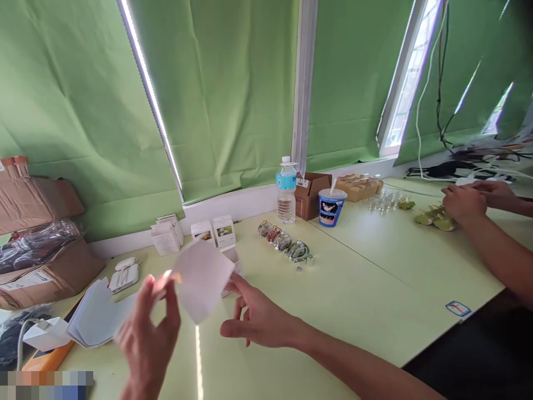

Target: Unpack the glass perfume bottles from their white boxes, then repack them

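Note:
My left hand point(152, 316) pinches a small square sheet of white paper point(202, 280) by its left corner, up above the table. My right hand point(262, 316) is at the sheet's right corner; its index finger reaches that corner, while thumb and fingers stay apart. Whether the fingertip touches the paper I cannot tell. Behind the sheet stand small printed white boxes point(225, 230), one of them partly covered by my right hand and the paper. Right of these lies a row of coiled bead strands point(283, 241), apart from both hands.
A water bottle point(286, 194) and a blue cup with straw point(332, 208) stand near the wall. At left are a paper stack point(94, 319), a white charger point(48, 333) and cardboard boxes point(50, 278). Another person's hands point(466, 203) work over green items point(435, 218) at right.

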